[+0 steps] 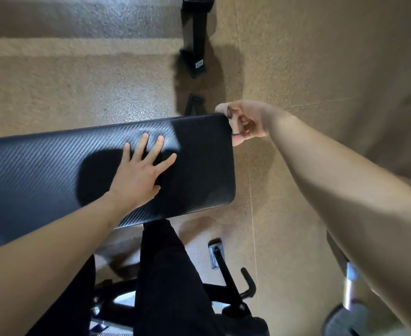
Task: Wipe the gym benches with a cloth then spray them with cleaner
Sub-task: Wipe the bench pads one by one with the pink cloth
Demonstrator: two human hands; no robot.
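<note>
A black gym bench pad (42, 170) with a carbon-weave cover runs from the left edge to the middle of the view. My left hand (139, 175) lies flat on it, fingers spread, holding nothing. The pad's right end looks darker and matte, like a black cloth (204, 154) spread over it. My right hand (245, 120) is at the pad's far right corner, fingers curled and pinching that dark edge. No spray bottle is in view.
Tan speckled floor surrounds the bench. A black bench leg and foot (197, 44) stand beyond the pad. My dark trouser leg (170, 275) and a black metal frame with a handle (231, 282) are below it. A blurred metal object (350, 294) sits at lower right.
</note>
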